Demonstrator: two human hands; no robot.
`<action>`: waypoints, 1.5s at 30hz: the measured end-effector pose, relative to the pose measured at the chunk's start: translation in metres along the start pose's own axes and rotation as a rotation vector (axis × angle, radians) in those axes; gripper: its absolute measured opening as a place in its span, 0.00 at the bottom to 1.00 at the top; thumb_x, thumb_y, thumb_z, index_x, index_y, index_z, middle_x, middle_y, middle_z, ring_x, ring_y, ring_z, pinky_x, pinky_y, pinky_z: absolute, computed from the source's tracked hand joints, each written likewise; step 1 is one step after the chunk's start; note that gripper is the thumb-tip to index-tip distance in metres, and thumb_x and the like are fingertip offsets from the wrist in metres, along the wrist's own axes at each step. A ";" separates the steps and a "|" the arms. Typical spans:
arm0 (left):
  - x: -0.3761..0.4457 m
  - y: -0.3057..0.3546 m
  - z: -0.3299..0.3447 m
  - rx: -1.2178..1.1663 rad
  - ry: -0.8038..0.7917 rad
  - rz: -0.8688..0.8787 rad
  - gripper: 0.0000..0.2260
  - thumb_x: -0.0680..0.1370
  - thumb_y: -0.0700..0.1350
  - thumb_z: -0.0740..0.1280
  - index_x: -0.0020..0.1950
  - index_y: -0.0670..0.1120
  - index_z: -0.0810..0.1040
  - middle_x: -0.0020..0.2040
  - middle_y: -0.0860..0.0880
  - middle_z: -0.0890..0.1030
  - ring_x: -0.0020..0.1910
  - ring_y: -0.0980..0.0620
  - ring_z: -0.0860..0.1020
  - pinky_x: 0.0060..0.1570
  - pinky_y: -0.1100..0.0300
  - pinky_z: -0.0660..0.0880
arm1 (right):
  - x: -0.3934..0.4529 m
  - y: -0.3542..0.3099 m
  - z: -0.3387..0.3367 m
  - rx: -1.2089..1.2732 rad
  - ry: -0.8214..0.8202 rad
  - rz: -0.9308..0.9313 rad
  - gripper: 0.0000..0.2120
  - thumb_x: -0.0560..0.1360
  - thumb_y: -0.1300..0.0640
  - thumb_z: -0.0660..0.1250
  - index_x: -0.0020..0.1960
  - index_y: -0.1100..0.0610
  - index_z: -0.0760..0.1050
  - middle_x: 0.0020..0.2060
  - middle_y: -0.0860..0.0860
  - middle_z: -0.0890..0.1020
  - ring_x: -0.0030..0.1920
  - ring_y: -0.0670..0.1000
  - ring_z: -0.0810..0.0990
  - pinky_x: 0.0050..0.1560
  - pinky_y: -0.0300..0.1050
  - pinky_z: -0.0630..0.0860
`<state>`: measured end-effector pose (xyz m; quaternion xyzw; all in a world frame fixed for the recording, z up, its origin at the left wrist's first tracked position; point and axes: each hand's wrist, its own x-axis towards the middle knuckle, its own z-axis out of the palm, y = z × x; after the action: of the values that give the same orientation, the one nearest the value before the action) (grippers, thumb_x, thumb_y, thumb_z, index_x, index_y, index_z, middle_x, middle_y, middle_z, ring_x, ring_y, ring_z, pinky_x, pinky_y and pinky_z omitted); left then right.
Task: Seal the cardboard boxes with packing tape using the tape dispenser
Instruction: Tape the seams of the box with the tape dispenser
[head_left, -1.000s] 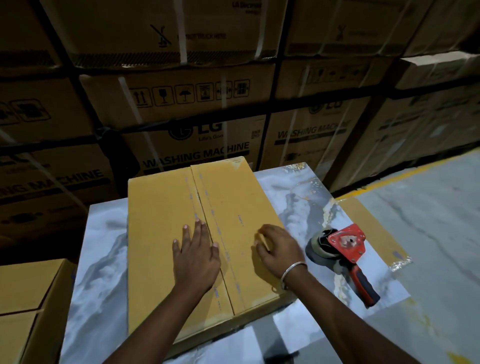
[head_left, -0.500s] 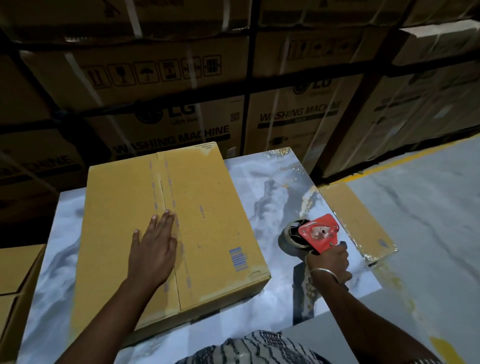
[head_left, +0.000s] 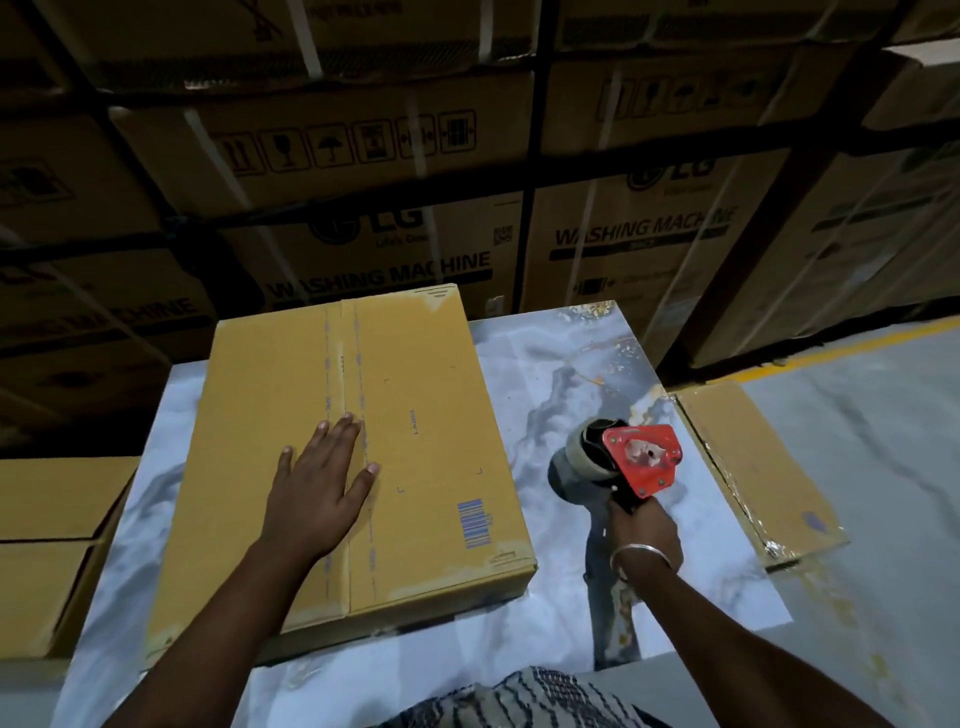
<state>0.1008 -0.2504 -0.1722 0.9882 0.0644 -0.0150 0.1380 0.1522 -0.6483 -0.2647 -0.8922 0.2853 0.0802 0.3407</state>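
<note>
The closed yellow-brown cardboard box (head_left: 343, 457) lies flat on the marble-patterned white desk (head_left: 550, 364), filling the desk's left half, its two top flaps meeting in a seam that runs from about 12 o'clock down to 6 o'clock. The left hand (head_left: 317, 488) lies spread and flat on the lid, fingers straight, palm just left of the seam and fingertips reaching across it toward 1 o'clock; it grips nothing and only presses the flaps down. At 3 o'clock from the box, well apart from it, the right hand (head_left: 641, 530) is curled round the dark handle of the red-plated tape dispenser (head_left: 623, 460), whose roll of tape sits at the far end near the desk surface; whether it rests there or is just lifted I cannot tell. The box looks stiff at its edges but likely springy along the flaps, so pressure beside the seam seems the right hold. The dispenser is probably light and rigid, best taken by the handle, away from its cutting edge. A flat cardboard sheet (head_left: 748, 467) lies at the desk's right edge.
</note>
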 end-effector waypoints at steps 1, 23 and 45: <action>0.000 0.000 0.000 0.006 -0.005 -0.001 0.34 0.78 0.68 0.41 0.82 0.56 0.51 0.81 0.58 0.51 0.81 0.54 0.49 0.76 0.42 0.48 | -0.003 -0.012 0.000 0.038 0.005 -0.028 0.17 0.77 0.41 0.68 0.50 0.56 0.81 0.47 0.59 0.85 0.49 0.65 0.83 0.46 0.51 0.76; 0.010 -0.021 -0.014 0.112 -0.022 0.134 0.31 0.78 0.67 0.45 0.75 0.54 0.66 0.73 0.54 0.68 0.74 0.50 0.63 0.69 0.44 0.57 | -0.154 -0.250 0.060 0.722 -0.850 -0.309 0.23 0.74 0.42 0.74 0.37 0.61 0.73 0.27 0.55 0.73 0.24 0.53 0.72 0.27 0.43 0.73; 0.087 -0.030 -0.068 -1.272 -0.256 -0.569 0.21 0.85 0.56 0.57 0.56 0.39 0.78 0.35 0.43 0.84 0.33 0.46 0.79 0.40 0.54 0.78 | -0.138 -0.242 0.095 1.027 -1.228 -0.067 0.29 0.56 0.41 0.84 0.34 0.60 0.72 0.23 0.51 0.71 0.19 0.50 0.70 0.24 0.41 0.71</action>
<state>0.1843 -0.1920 -0.1191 0.6514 0.2996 -0.1257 0.6857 0.1799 -0.3771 -0.1544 -0.4283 0.0213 0.4054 0.8073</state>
